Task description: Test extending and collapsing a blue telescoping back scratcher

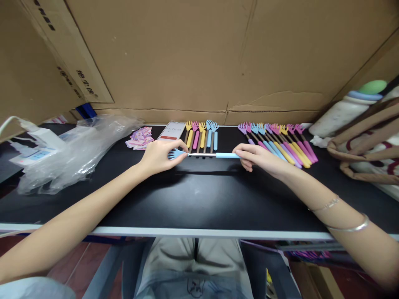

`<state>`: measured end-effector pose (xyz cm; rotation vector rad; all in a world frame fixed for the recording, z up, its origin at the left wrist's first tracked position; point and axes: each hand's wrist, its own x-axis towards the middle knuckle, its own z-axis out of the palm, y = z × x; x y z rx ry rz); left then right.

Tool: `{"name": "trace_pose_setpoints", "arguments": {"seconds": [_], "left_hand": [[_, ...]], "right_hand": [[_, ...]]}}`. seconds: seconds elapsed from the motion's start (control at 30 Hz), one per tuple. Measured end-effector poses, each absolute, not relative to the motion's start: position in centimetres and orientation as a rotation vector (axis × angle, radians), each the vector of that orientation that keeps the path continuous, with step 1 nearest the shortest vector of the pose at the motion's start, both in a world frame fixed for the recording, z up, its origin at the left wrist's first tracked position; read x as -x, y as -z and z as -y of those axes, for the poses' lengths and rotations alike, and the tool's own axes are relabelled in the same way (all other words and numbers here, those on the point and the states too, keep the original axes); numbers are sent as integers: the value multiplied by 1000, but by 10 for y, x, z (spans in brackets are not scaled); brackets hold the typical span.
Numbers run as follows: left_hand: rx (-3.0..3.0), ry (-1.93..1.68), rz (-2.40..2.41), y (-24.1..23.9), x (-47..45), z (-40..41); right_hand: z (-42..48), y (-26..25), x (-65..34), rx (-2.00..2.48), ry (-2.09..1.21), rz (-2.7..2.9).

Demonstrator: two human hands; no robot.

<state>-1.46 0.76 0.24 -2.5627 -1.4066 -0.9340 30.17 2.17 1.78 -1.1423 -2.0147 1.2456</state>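
Note:
A light blue back scratcher (pixel 227 155) with a metal shaft is held level above the black table by both hands. My left hand (pixel 162 157) pinches it near the clawed head, which shows partly behind the fingers. At the other end, my right hand (pixel 257 157) is closed round the tip of the blue handle. Behind them lies a short row of back scratchers (pixel 202 138) in yellow, pink and blue. A longer row of back scratchers (pixel 280 143), in purple, pink, blue and yellow, fans out beyond my right hand.
Small purple-pink cards (pixel 140 138) lie beside a phone (pixel 171 131) showing a timer. Clear plastic bags (pixel 75 153) and a white power strip (pixel 39 153) cover the left. A white bottle (pixel 344 112) and a brown-handled bag (pixel 368 155) stand right. Cardboard (pixel 162 58) walls the back.

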Motion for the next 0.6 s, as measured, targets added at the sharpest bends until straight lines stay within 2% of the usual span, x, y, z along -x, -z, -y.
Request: {"name": "trace_pose_setpoints", "arguments": {"seconds": [0.6], "left_hand": [[2606,944,1372,-2,16,-8]], "right_hand": [[-21,-19,-301,1148,-1255,2005]]}}
